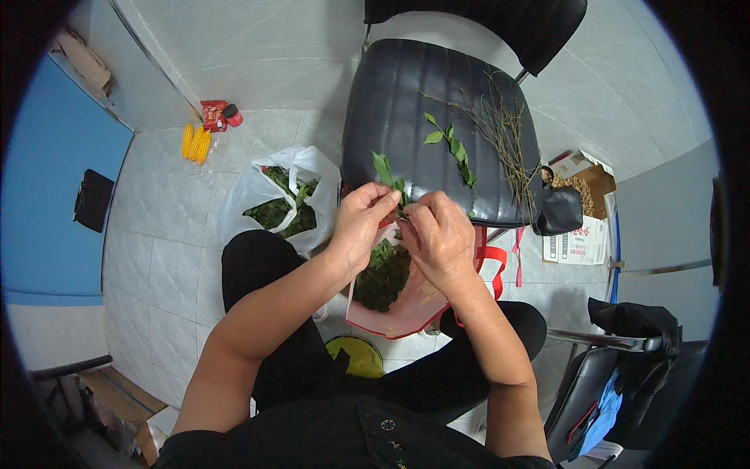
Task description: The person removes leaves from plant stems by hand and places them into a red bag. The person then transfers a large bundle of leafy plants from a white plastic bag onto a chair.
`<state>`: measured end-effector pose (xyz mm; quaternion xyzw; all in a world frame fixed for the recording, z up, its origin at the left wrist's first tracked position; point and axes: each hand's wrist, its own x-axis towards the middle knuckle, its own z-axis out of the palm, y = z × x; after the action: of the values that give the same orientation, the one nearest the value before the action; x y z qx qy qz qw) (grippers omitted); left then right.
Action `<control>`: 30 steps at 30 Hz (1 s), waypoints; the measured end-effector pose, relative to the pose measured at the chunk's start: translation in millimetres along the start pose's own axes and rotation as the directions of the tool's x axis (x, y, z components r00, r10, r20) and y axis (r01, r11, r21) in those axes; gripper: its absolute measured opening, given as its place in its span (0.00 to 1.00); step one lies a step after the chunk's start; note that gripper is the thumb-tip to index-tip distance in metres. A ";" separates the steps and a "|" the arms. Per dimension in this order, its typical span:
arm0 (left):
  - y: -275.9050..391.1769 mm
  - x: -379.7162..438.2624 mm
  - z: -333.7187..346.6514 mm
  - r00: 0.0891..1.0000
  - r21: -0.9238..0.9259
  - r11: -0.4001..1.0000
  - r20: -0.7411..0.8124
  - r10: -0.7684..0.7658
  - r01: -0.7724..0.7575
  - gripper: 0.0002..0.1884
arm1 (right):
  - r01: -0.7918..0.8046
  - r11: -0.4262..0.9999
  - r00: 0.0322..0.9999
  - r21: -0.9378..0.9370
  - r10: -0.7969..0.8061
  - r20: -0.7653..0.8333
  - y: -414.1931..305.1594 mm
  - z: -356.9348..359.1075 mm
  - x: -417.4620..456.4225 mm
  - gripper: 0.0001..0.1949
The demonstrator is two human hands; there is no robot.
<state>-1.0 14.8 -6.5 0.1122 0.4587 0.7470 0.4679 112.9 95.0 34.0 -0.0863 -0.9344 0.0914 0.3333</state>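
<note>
My left hand pinches a leafy green sprig between thumb and fingertips, over the front edge of a black padded chair seat. Close beside it, my right hand has its fingertips at the lower part of the same sprig; its fingers partly hide what they grip. Below both hands, a pinkish bag with red trim stands open with green leaves inside. Another leafy sprig lies on the seat, left of a bundle of bare thin stems.
A white plastic bag of leafy greens stands on the floor at left. Farther off are corn cobs, a red packet and a small jar. At right are a black pouch, a cardboard box and another chair.
</note>
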 end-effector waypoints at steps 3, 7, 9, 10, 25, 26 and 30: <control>0.2 -0.1 -1.7 1.000 -0.007 1.000 0.006 -0.013 0.013 0.04 | 0.027 0.999 1.000 -0.032 -0.028 -0.013 2.4 3.8 -3.2 0.10; 0.9 3.1 -7.2 1.000 0.020 1.000 0.001 0.001 -0.001 0.04 | -0.049 0.993 0.998 0.106 0.053 -0.032 -1.0 5.9 -3.6 0.07; 1.4 5.5 -10.2 1.000 0.000 1.000 -0.012 0.006 -0.006 0.04 | -0.161 0.951 0.987 0.262 0.154 0.047 -1.2 7.1 -6.3 0.05; 1.9 6.8 -11.9 1.000 -0.022 1.000 -0.025 0.007 -0.007 0.04 | -0.203 0.923 0.979 0.328 0.182 0.095 -2.7 5.1 -6.2 0.05; 8.4 5.7 -11.7 0.987 -0.058 0.998 0.163 -0.009 0.018 0.04 | -0.789 0.294 0.613 0.539 0.422 0.668 29.5 -13.4 -11.0 0.14; 7.6 5.7 -11.2 0.983 -0.057 0.998 0.183 -0.007 0.018 0.03 | -0.795 0.175 0.591 0.581 0.443 0.675 26.6 -11.8 -8.0 0.13; 9.1 1.8 -6.7 0.981 -0.026 1.000 0.196 0.001 0.004 0.03 | -0.779 -0.099 0.511 0.620 0.472 0.718 16.1 -5.7 -1.1 0.07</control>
<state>-11.4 11.1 -3.4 0.1787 0.4005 0.7380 0.5129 119.0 111.0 34.0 -0.2993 -0.5663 0.7615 0.0989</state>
